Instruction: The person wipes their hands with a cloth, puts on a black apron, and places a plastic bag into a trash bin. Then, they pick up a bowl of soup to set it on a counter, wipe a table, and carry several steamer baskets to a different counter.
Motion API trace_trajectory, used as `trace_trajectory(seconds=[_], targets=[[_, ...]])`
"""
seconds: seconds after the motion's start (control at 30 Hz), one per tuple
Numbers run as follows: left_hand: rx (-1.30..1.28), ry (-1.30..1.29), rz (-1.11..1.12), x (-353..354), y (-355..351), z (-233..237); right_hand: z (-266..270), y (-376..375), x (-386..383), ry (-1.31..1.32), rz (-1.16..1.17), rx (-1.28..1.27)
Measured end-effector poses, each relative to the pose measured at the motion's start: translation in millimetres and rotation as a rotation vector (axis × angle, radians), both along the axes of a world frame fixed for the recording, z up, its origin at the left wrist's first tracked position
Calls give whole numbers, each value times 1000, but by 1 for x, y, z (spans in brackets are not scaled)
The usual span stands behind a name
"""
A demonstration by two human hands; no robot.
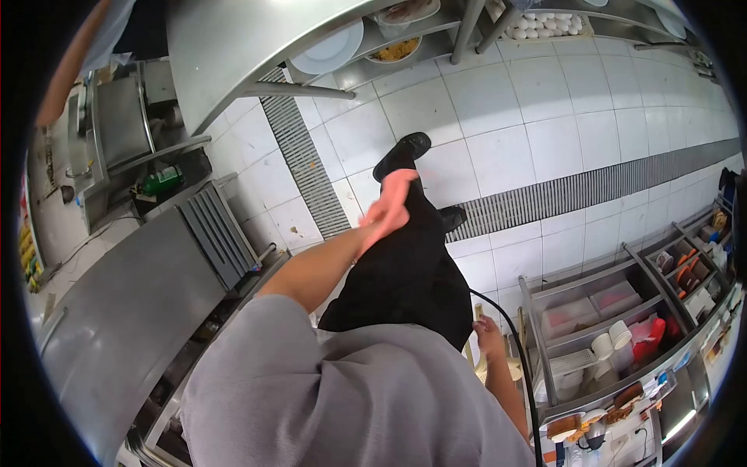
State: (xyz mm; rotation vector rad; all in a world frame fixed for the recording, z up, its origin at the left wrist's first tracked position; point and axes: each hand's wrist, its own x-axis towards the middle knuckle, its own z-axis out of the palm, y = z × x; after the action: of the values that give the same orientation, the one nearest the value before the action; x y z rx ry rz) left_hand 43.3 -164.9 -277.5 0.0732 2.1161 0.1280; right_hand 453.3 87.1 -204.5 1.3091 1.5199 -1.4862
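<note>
Two hands are in view, one on each side of the body. Left arm: bent at the elbow, forearm angled forward and inward across the front of the left thigh. Left hand: positioned in front of the black trousers, fingers directed toward the forward black shoe. It appears salmon-pink and motion-blurred; finger spread, grip and contact with the trousers cannot be told.

Right arm: lowered beside the torso, forearm directed forward. Right hand: located beside the right hip, fingers partly curled. Pale cream items are just beside it, partly behind the wrist and forearm; whether the hand grips or touches them cannot be told. A black hose curves past the outer side of this hand, apart from it in the view.

Surroundings: a metal bench stands to the left, with a ribbed metal panel at its forward end. To the right, a metal rack carries plastic containers. White floor tiles and drain grating lie ahead.
</note>
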Motion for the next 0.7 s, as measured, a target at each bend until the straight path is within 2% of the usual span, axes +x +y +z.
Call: trace_trajectory(seconds=[0.07,0.17,0.2,0.3,0.4,0.5,0.6,0.63,0.67,0.7], targets=[[28,-52,-59,18,-19,35,-13,-7,11,-153,226,10],[146,-158,-225,51,-47,90,-23,-13,20,-54,103,52],[190,-185,-281,57,-52,102,-18,-15,2,3,46,67],[315,-211,-343,45,-43,84,2,-4,-35,-22,-6,35],[369,-176,-215,2,-9,20,-4,-2,-42,-16,-74,26],[188,-51,32,-8,22,-40,-24,5,-29,12,-69,51],[-52,182,192,22,31,-97,-26,-1,-31,36,-101,56],[-58,164,181,22,32,-81,-33,-5,-22,10,-97,26],[-11,-28,-73,2,42,-43,-36,-14,-13,1,-104,23],[38,-210,-324,-26,57,-2,-42,-21,-8,56,62,105]])
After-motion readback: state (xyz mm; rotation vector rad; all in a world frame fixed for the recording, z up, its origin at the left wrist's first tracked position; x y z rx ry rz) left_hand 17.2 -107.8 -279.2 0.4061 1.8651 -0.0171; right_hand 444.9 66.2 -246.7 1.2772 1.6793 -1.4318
